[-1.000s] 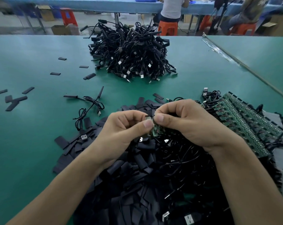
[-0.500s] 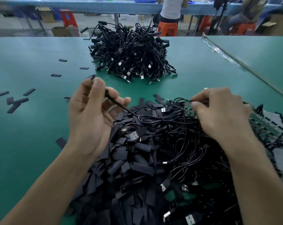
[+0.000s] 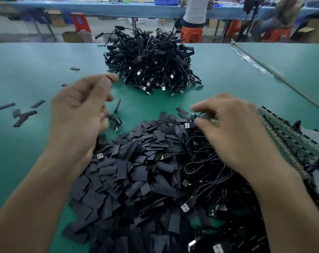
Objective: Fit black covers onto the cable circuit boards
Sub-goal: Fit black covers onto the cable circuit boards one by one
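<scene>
Black covers (image 3: 136, 170) lie just below the left hand (image 3: 78, 114), grip loose, seemingly empty; right hand (image 3: 233, 128) grip unclear: best pinch one circuit board (image 3: 215, 121) edgewise

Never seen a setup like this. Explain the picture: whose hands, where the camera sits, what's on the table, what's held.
No machine here: a person's two bare hands, filmed by a camera worn on the head, looking down. On the green table lies a heap of flat black rectangular covers, a tangle of black USB cables beside it, green circuit-board strips at right, and a pile of black cables farther back. The left hand hovers, blurred, fingers loosely curled, holding nothing visible. The right hand reaches into the tangle; blur hides whether it grips anything.
</scene>
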`<state>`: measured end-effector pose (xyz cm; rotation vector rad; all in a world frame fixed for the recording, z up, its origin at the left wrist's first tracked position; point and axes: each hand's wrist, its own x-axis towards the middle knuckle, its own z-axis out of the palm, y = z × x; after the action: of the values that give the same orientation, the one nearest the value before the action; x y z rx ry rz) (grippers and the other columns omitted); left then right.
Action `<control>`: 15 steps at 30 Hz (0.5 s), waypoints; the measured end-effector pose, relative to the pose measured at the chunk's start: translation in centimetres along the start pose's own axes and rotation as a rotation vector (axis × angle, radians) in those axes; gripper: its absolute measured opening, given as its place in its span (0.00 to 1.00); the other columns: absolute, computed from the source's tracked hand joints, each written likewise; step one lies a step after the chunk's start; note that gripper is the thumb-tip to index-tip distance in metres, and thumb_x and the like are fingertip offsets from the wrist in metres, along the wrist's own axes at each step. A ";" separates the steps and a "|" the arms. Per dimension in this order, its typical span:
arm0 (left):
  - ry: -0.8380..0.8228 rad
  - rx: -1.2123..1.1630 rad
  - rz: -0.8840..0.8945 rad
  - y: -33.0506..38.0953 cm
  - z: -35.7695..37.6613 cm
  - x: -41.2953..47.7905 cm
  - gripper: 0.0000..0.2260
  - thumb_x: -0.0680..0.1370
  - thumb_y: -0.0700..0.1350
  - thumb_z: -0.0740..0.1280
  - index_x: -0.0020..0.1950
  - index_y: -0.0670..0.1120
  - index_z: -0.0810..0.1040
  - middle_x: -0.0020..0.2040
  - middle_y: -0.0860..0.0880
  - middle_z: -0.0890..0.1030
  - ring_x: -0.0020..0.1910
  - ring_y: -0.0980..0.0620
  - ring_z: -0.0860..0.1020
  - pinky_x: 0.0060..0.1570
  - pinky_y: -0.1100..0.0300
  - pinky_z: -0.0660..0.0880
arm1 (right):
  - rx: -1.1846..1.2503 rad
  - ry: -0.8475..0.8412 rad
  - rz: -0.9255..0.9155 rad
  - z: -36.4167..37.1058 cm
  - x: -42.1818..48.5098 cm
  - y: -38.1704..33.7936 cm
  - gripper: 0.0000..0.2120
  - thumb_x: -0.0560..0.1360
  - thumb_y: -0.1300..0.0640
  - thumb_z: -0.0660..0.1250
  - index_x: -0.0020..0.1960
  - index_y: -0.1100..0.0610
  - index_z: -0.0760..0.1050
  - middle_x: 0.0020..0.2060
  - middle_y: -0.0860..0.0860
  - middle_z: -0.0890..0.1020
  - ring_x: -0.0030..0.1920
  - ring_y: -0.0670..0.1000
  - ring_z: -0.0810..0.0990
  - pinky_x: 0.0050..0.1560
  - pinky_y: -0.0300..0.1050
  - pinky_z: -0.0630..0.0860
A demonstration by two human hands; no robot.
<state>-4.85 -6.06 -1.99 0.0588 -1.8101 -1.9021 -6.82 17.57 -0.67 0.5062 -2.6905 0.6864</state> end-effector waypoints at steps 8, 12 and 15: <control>-0.290 0.257 -0.140 -2.3 0.8 -0.5 0.11 0.82 0.37 0.62 0.61 0.49 0.79 0.38 0.52 0.85 0.29 0.61 0.74 0.26 0.68 0.71 | -0.158 -0.578 -0.148 4.5 -1.5 -1.9 0.14 0.76 0.49 0.71 0.60 0.49 0.77 0.56 0.49 0.77 0.58 0.55 0.76 0.54 0.51 0.76; -0.332 0.323 -0.122 -3.1 0.8 -0.5 0.05 0.81 0.41 0.66 0.54 0.51 0.78 0.39 0.48 0.86 0.26 0.56 0.78 0.25 0.65 0.73 | -0.179 -0.541 -0.118 5.3 -1.6 -1.5 0.15 0.76 0.50 0.69 0.61 0.50 0.73 0.55 0.48 0.78 0.58 0.54 0.75 0.49 0.48 0.68; -0.366 0.373 -0.151 -3.9 0.6 -0.6 0.08 0.81 0.41 0.67 0.49 0.54 0.81 0.36 0.49 0.84 0.26 0.57 0.76 0.25 0.65 0.72 | -0.129 -0.547 -0.098 5.7 -1.6 -1.1 0.13 0.76 0.56 0.68 0.59 0.48 0.72 0.51 0.48 0.78 0.55 0.55 0.75 0.46 0.47 0.68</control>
<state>-5.82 -5.37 -5.76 -0.0274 -2.4553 -1.7310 -6.14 14.20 -5.57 0.8934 -3.1529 0.3813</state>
